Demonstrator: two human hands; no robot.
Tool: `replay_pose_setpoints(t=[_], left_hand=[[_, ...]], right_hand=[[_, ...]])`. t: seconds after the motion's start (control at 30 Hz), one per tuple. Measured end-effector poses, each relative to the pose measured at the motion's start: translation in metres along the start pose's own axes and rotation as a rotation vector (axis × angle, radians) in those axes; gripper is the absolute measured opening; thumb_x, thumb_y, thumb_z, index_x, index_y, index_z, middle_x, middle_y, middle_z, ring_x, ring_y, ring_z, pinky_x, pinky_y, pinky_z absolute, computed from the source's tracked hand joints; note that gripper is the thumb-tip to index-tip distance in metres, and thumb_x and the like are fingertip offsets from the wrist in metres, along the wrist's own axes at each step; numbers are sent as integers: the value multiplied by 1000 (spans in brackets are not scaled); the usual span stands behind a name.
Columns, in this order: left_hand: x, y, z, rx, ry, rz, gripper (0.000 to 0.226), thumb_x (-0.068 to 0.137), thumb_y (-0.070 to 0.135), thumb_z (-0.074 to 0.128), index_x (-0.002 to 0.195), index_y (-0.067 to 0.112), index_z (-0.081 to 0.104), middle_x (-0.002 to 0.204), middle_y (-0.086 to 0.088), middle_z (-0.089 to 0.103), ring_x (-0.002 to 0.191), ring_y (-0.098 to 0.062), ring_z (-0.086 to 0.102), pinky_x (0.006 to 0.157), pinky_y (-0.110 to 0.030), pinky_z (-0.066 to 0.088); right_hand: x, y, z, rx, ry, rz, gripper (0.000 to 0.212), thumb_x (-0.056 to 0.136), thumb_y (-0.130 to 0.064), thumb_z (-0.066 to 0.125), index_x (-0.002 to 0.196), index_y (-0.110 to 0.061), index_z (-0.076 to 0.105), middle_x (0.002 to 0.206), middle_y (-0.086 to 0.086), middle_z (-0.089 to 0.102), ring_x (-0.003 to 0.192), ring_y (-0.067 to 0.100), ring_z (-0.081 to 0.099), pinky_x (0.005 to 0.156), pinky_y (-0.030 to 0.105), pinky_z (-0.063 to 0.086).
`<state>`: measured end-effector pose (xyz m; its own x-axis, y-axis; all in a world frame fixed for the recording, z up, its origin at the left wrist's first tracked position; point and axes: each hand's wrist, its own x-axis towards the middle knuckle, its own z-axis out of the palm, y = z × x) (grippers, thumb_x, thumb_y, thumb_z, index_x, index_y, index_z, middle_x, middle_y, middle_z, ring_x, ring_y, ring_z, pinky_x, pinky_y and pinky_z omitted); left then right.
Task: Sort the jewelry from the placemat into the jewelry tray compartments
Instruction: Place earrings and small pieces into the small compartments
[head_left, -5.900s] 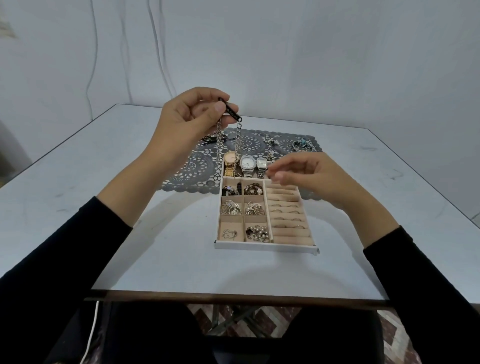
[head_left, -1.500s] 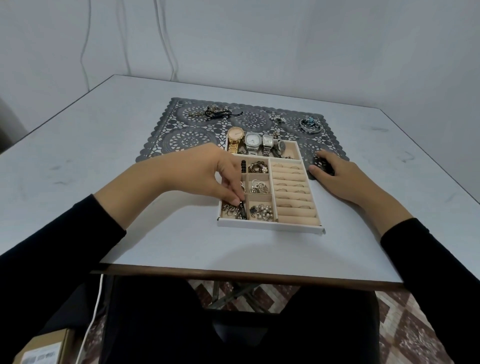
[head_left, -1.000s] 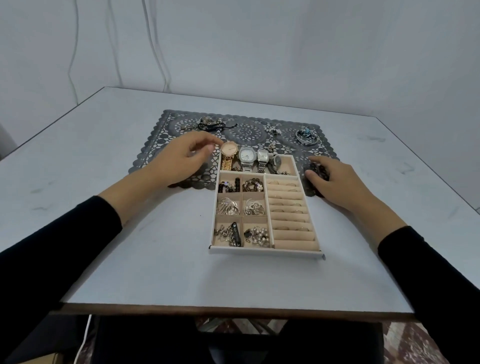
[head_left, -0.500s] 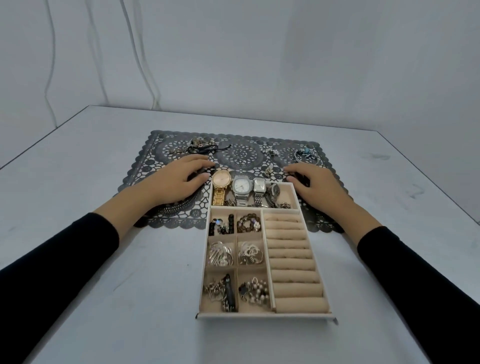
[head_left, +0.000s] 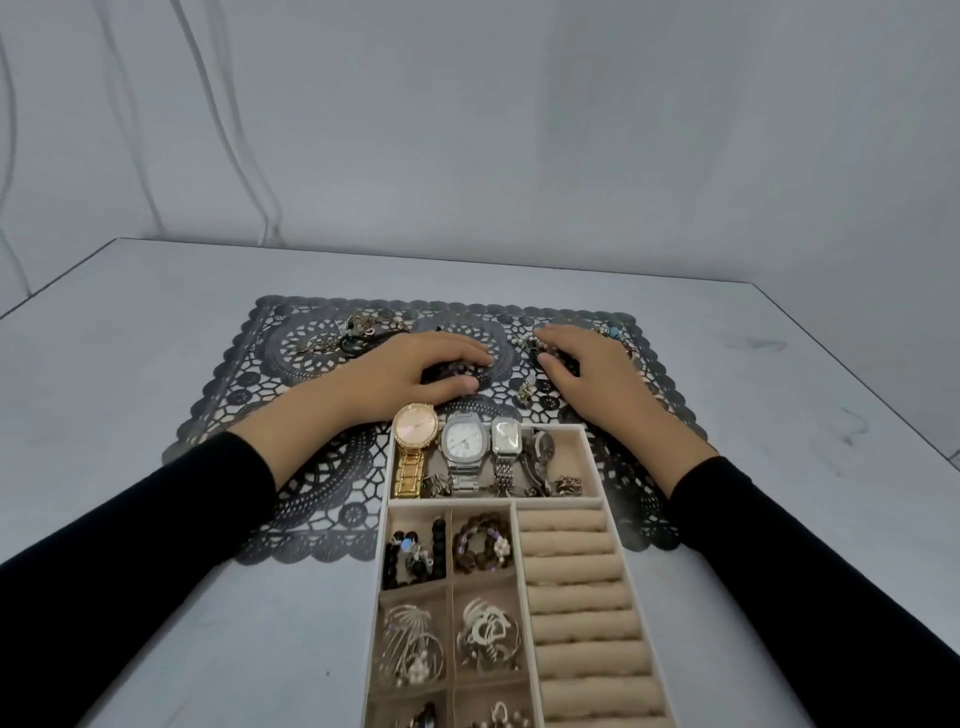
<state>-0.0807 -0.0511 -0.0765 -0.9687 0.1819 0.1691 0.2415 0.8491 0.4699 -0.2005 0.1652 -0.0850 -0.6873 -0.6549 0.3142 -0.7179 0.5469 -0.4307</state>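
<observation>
Jewelry is split between two places: part of it lies sorted in the jewelry tray (head_left: 467, 502), the rest is loose on the dark lace placemat (head_left: 291, 488) farther back on the table (head_left: 130, 364). The tray's far end sits on the placemat's near edge.

Both of the person's hands are out on the placemat, just past the tray. The left hand (head_left: 410, 374) lies palm down, its fingers (head_left: 462, 353) curled over a dark bead strand (head_left: 457, 371) and its thumb closing in from the near side, so it grips the strand. The right hand (head_left: 592, 379) does much the same, its fingers (head_left: 556, 335) and thumb bent round a black bead piece (head_left: 563, 364).

Between the hands lies a small pale earring (head_left: 525, 389). A tangle of cord and charms (head_left: 363, 332) lies at the far left of the placemat, and a turquoise piece (head_left: 615, 332) shows just beyond the right hand.

In the tray's far compartment a gold watch (head_left: 414, 428), a silver watch (head_left: 465, 444) and a small square watch (head_left: 506, 439) lie side by side. Nearer, a brown bead bracelet (head_left: 480, 543) has its own square, silver hoops (head_left: 410, 644) fill another, and beige ring rolls (head_left: 571, 566) run down the right side.
</observation>
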Motion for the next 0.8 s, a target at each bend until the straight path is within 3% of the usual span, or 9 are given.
replay_pose_setpoints(t=[0.17, 0.33, 0.43, 0.5, 0.6, 0.7, 0.8], left_hand=[[23, 3, 9, -32, -46, 83, 42, 94, 43, 59, 134, 30, 59, 137, 18, 57, 127, 6, 49, 109, -16, 35], [36, 3, 12, -98, -40, 126, 37, 94, 33, 63, 131, 32, 61, 133, 19, 60, 125, 6, 51, 110, -24, 40], [37, 5, 13, -119, -46, 183, 33, 95, 25, 64, 128, 29, 65, 133, 14, 62, 127, 3, 52, 111, -26, 40], [37, 5, 14, -118, -41, 211, 29, 94, 21, 65, 122, 27, 69, 130, 11, 64, 126, 2, 53, 110, -28, 41], [37, 5, 13, -108, -7, 219, 23, 91, 23, 69, 114, 23, 74, 121, 12, 69, 119, 3, 58, 106, -28, 44], [36, 5, 11, -104, 42, 205, 18, 87, 27, 74, 104, 22, 77, 111, 13, 71, 107, 2, 63, 100, -30, 48], [36, 4, 11, -94, 50, 188, 21, 87, 29, 73, 107, 25, 76, 110, 13, 69, 104, 1, 62, 98, -26, 47]], right_hand=[[8, 6, 5, -4, 16, -41, 32, 95, -19, 56, 126, -17, 63, 130, 1, 62, 123, 15, 54, 105, 22, 31], [7, 8, 6, 20, 55, -30, 25, 93, -21, 59, 117, -18, 67, 116, -2, 67, 111, 13, 56, 94, 21, 35], [9, 9, 5, 75, 78, -9, 26, 93, -17, 59, 118, -18, 66, 118, -3, 66, 112, 11, 56, 97, 20, 36], [10, 9, 5, 72, 64, -22, 29, 93, -14, 58, 121, -18, 66, 121, -3, 66, 114, 10, 56, 96, 11, 33], [12, 10, 5, 76, 56, -42, 25, 92, -11, 60, 113, -16, 71, 113, -2, 70, 107, 9, 59, 84, -6, 26], [12, 10, 5, 113, 84, -11, 20, 90, -12, 64, 105, -18, 73, 105, -5, 70, 96, 6, 59, 79, -3, 32], [11, 9, 5, 146, 81, 20, 24, 89, -12, 65, 110, -20, 71, 106, -6, 69, 90, 4, 57, 76, -4, 33]])
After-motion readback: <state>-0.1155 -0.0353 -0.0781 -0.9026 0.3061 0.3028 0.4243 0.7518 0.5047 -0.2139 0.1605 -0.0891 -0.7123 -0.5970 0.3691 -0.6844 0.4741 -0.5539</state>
